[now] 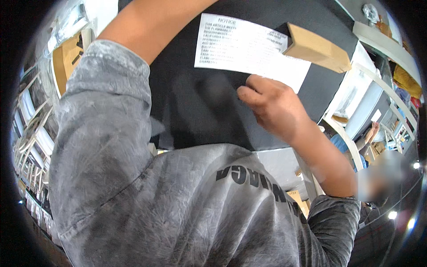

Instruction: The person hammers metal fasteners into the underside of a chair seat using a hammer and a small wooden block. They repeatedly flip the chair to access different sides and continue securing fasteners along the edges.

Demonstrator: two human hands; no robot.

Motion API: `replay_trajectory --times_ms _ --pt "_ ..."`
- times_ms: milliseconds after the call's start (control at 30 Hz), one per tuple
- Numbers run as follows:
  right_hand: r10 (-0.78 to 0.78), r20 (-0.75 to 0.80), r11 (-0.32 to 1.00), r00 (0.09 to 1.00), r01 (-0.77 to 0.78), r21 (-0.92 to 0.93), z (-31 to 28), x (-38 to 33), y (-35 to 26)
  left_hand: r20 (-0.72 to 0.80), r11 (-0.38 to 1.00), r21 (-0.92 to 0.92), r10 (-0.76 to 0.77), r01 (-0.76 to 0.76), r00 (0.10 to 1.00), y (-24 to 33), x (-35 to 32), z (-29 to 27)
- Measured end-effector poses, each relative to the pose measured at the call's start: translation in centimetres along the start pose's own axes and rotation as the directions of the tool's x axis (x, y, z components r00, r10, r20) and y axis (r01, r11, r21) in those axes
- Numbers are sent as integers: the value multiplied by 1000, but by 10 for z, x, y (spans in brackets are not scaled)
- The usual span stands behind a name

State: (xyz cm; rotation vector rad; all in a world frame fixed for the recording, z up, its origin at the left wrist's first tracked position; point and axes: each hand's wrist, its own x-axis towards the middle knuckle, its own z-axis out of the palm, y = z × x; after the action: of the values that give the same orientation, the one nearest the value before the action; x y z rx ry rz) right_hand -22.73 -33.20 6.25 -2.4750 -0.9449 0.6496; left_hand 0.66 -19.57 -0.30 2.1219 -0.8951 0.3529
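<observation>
Fingers (251,94) of the right hand (272,106) are resting curled together in a loose fist, the bare forearm (324,160) slanting in from the lower right. The left arm (153,29) is reaching forward; I cannot tell the state of its unseen hand. A white, rectangular printed paper sheet (242,49) is lying on a black, fabric-like surface (191,107), just beyond the right knuckles, a tan folded cardboard piece (319,48) overlapping its right part.

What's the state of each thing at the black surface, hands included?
Paper: printed side up, partly covered
Brown strip: partly over the paper
Black surface: partly covered
Left sleeve: pushed up
Right hand: fingers curled; whether it grips anything unclear
Left hand: out of view
</observation>
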Motion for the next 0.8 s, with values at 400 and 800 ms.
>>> replay_trajectory --times_ms 400,800 --pt "72 11 927 997 -71 369 -31 6 17 63 1000 9 -10 10 998 12 -4 -13" --pt "441 -105 760 891 -308 572 -137 98 173 34 998 -54 -21 23 999 11 -5 -12"
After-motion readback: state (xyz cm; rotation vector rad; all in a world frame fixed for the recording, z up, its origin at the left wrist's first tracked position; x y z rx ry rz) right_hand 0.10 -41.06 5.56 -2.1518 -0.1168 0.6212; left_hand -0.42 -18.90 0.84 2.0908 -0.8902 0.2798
